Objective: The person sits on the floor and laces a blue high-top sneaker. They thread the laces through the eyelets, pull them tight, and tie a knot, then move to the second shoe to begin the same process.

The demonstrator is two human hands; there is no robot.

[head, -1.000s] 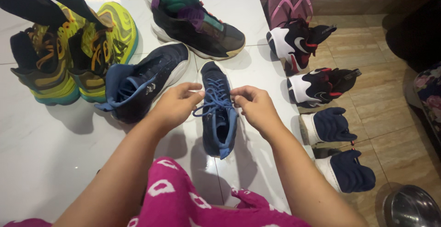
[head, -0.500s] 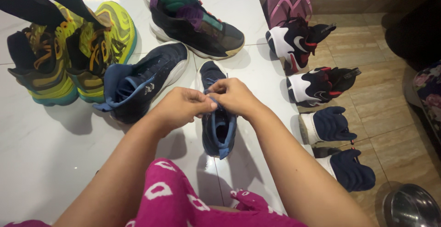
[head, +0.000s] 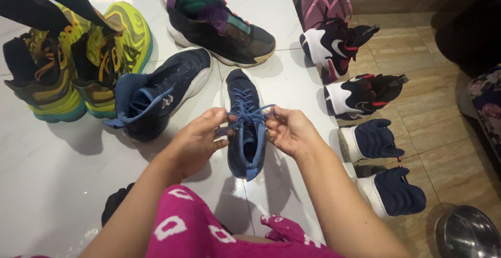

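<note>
Glossy white tiled floor (head: 62, 185) reflecting light; tan wood-look strip (head: 433, 127) at right; dark furniture (head: 469, 33) beyond.

A single head-worn camera is looking steeply down from above, facing forward over the person's lap toward a white tiled floor (head: 62, 185). It is sitting close, with both forearms reaching up from the bottom edge; no second view is sharing the scene.
</note>
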